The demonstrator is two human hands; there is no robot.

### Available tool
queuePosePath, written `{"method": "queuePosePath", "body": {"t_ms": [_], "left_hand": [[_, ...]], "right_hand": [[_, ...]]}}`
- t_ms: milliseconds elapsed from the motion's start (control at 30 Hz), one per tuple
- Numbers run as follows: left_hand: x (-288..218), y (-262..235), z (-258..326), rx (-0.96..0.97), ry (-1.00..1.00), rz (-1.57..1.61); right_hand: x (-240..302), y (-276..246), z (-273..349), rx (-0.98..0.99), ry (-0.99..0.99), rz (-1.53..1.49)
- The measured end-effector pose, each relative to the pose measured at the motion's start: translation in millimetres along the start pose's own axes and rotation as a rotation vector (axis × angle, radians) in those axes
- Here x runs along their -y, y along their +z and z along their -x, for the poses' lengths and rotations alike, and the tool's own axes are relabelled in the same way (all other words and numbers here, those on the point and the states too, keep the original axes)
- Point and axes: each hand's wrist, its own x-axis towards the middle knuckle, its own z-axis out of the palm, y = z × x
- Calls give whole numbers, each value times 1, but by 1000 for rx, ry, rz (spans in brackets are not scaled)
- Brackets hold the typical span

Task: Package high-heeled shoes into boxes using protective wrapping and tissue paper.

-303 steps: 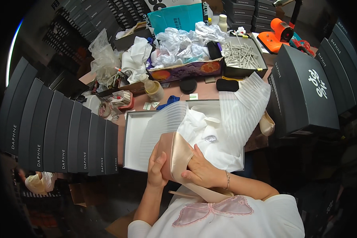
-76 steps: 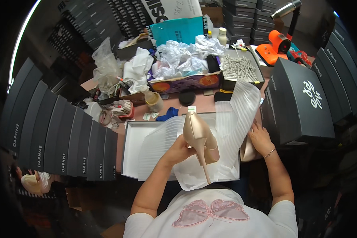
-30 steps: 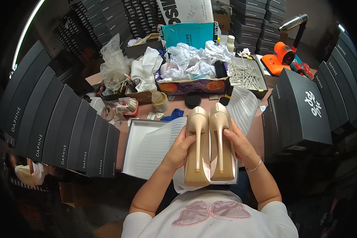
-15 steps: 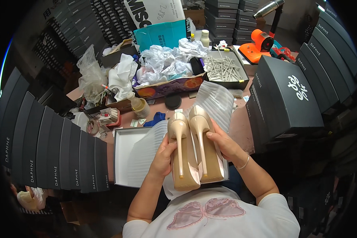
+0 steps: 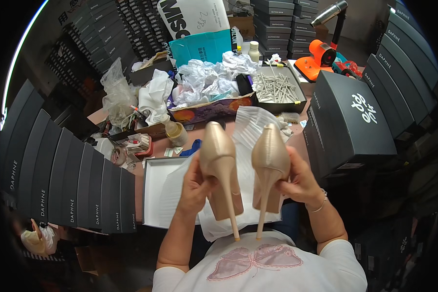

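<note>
My left hand (image 5: pixel 193 191) grips a champagne satin high-heeled shoe (image 5: pixel 217 148) by its side, thumb near the base of the heel. In my right hand (image 5: pixel 301 181) is a matching high-heeled shoe (image 5: pixel 269 152), its slim heel pointing down toward me. The two shoes are held apart, heel backs facing me, above an open shoebox (image 5: pixel 155 192) with a white inside. White foam wrapping (image 5: pixel 250 121) lies in and beyond that box, partly hidden behind the shoes.
Dark grey shoeboxes rise in stacks at left (image 5: pixel 58 180) and right (image 5: pixel 350 121). Beyond the wrapping sit a carton of crumpled white paper (image 5: pixel 209 80), a tray of pale sticks (image 5: pixel 277 87), a squat bottle (image 5: pixel 175 132) and an orange device (image 5: pixel 317 61).
The shoes have been drawn apart and tilted, so the heel backs show now instead of the soles. My hands have spread, the left moving left and the right moving right.
</note>
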Motion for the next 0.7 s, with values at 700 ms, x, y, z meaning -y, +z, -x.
{"method": "queuePosePath", "body": {"t_ms": [700], "left_hand": [[-31, 31, -4, 966, 321, -1761]], "right_hand": [[-30, 38, 3, 446, 145, 291]]}}
